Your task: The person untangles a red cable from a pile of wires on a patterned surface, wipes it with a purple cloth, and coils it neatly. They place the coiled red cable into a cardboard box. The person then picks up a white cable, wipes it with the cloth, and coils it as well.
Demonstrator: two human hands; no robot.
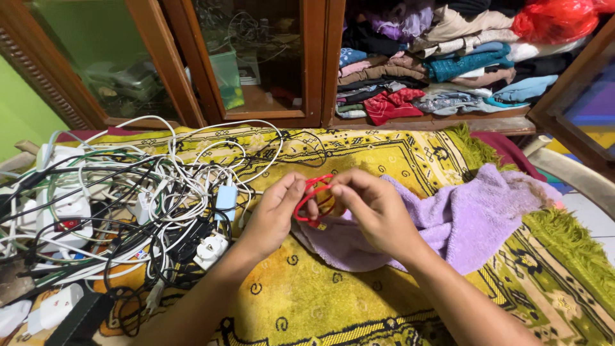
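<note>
The red cable [312, 195] is partly hidden behind the fingers of both hands, the purple towel [467, 218] disappears under the right hand [378, 211], and the cable tangle [128, 198] runs off the left edge.

Both hands [333, 208] pinch red cable [312, 198] above purple towel [467, 218].

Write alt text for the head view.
Both hands, left hand and right hand, hold a red cord loop above a lilac towel on a yellow patterned rug. A tangle of cables and chargers lies at left.
</note>
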